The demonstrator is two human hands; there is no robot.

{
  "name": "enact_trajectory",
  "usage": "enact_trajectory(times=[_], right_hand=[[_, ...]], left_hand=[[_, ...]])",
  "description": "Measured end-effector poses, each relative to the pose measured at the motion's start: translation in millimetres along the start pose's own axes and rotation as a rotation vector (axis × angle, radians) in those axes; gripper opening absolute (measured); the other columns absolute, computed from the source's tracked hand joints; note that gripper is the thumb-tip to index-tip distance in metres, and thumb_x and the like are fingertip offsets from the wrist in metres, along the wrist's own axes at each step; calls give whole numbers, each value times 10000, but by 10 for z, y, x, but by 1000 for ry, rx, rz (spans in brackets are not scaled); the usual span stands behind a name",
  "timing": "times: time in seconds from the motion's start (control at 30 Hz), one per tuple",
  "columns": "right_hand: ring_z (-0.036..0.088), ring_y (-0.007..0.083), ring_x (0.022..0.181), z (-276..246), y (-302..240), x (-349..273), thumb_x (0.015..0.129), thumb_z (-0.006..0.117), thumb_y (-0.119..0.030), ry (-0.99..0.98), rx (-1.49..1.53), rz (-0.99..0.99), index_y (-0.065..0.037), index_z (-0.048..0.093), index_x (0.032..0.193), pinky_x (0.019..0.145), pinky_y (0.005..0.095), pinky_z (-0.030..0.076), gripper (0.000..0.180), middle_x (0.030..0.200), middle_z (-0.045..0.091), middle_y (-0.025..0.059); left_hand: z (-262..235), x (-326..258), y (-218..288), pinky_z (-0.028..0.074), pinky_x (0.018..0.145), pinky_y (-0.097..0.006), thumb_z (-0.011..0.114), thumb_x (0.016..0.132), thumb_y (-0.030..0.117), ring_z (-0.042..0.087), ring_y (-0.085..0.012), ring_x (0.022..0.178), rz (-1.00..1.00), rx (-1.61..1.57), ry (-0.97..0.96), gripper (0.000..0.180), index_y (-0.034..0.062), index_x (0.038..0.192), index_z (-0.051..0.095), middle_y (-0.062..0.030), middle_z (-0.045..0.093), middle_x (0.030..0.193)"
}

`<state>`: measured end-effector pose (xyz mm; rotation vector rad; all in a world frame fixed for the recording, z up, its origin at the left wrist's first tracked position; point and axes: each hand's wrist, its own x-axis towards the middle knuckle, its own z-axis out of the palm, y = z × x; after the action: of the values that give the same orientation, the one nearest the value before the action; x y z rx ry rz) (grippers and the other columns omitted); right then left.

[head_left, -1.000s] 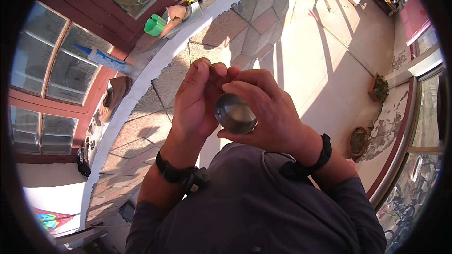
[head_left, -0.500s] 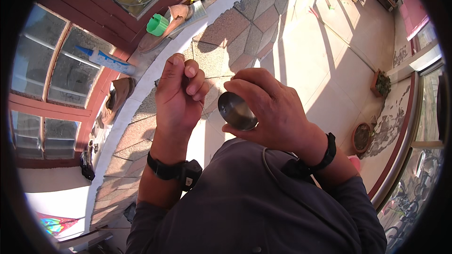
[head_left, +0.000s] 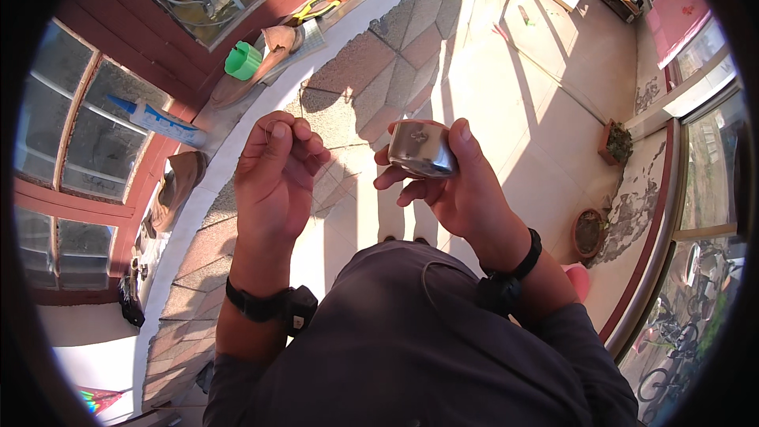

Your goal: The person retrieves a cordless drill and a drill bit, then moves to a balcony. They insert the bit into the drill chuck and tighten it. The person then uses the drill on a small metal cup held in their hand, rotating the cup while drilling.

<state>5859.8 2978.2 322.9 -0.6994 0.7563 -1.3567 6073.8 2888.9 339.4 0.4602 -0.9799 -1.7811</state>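
My right hand grips a small, shiny steel cup between the thumb and fingers, in front of my body. The cup lies tilted, its side wall with a small mark facing up; the inside is hidden. To the left of it, apart from the cup, my left hand is closed in a pinch, palm turned up, thumb against the curled fingertips. Whatever that pinch holds, if anything, is too small to make out.
Along the window ledge at left are a sealant tube, a green plastic cup, yellow-handled pliers and a brown shoe. Potted plants stand by the right wall. Patterned paving borders the pale floor.
The right hand has turned the cup over from its dark opening to its shiny side, palm now more upward. The left hand has moved slightly left and down, still pinched.
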Motion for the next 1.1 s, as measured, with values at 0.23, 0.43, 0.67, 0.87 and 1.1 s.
enact_trajectory(times=[0.23, 0.43, 0.67, 0.87, 1.1], right_hand=[[724, 313, 1003, -87, 30, 34, 926, 358, -827, -68, 91, -22, -19, 507, 1410, 656, 306, 604, 954, 1173, 672, 204], [726, 321, 993, -123, 36, 49, 892, 400, -851, -122, 90, -18, -20, 491, 1421, 663, 304, 602, 990, 1198, 661, 204], [716, 303, 1025, -76, 1, 62, 866, 528, -816, -144, -29, -57, -45, 489, 1430, 688, 300, 601, 956, 1217, 657, 190], [712, 279, 1037, -23, -18, 59, 844, 598, -794, -150, -78, -74, -54, 491, 1427, 700, 292, 595, 949, 1232, 655, 179], [714, 264, 1048, 3, -29, 71, 810, 651, -788, -157, -93, -68, -37, 490, 1415, 708, 288, 582, 978, 1239, 654, 165]], left_hand=[[-66, 17, 73, 487, 855, -334, 543, 1076, 204, 590, -148, 935, 95, 88, 1, 127, 95, 1111, 599, -25, 611, 1010], [-124, 29, 218, 483, 752, -283, 545, 1075, 196, 599, -147, 904, 162, 59, 20, 121, 94, 1104, 604, -31, 629, 1007], [-127, 39, 270, 475, 668, -240, 557, 1067, 159, 647, -120, 863, 189, 27, 67, 98, 103, 1118, 619, -30, 673, 1027], [-98, 60, 212, 477, 647, -225, 570, 1062, 157, 644, -111, 847, 127, -23, 73, 82, 109, 1096, 627, -40, 685, 1031], [-60, 93, 158, 480, 646, -231, 570, 1063, 165, 640, -118, 840, 108, -41, 91, 87, 108, 1081, 633, -44, 683, 1025]])
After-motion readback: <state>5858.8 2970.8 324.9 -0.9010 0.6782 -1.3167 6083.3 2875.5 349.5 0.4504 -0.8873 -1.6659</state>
